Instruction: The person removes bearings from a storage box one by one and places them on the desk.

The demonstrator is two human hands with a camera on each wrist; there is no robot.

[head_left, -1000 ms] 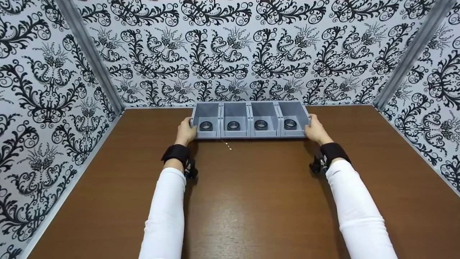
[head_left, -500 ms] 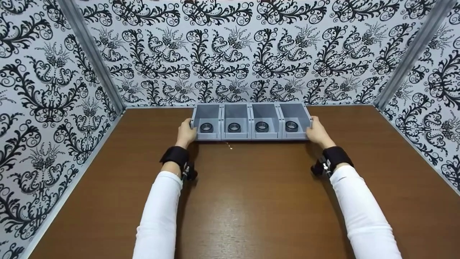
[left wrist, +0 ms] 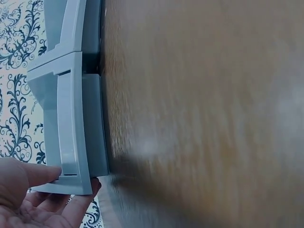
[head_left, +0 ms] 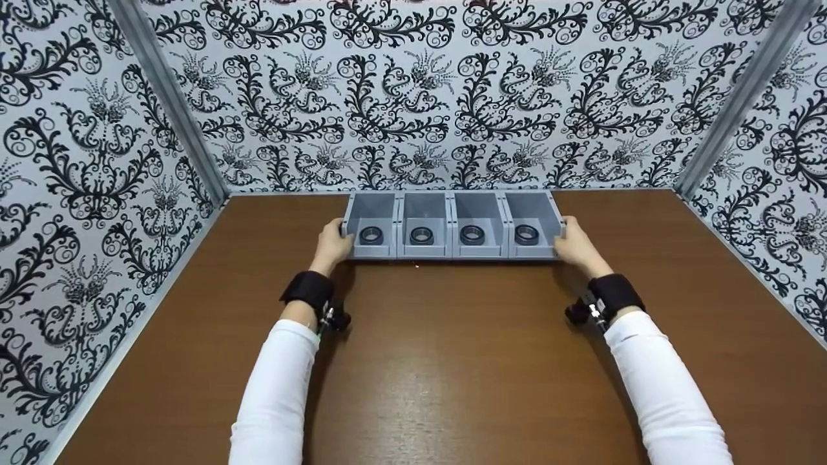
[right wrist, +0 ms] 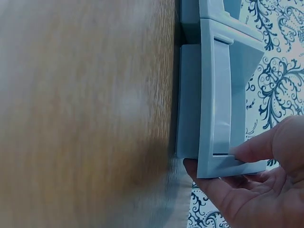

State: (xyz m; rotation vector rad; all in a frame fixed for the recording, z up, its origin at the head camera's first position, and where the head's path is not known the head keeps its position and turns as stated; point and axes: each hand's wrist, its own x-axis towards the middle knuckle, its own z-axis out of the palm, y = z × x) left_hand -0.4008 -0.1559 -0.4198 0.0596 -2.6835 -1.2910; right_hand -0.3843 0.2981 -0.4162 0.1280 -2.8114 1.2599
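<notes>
A row of joined grey storage bins (head_left: pixel 424 252) stands near the back of the wooden table, open sides facing me. Each compartment has one black-rimmed ring, like a ball bearing (head_left: pixel 371 236), lying on its floor. At the row's left end my left hand (head_left: pixel 333 247) grips the outer wall. The left wrist view shows its thumb inside the front edge and fingers (left wrist: pixel 78 209) outside and beneath. My right hand (head_left: pixel 577 245) holds the opposite end the same way, its thumb (right wrist: pixel 256 148) over the front edge in the right wrist view.
Patterned panels (head_left: pixel 413 97) rise behind the table and on both sides, joined by grey corner posts (head_left: pixel 169 97). The brown tabletop (head_left: pixel 452 361) stretches between my forearms. A black strap with a small camera (head_left: pixel 336 318) sits on each wrist.
Both hands have drawn the bin row slightly toward me, away from the back panel. The bearings have come along inside, and my forearms have spread a little apart.
</notes>
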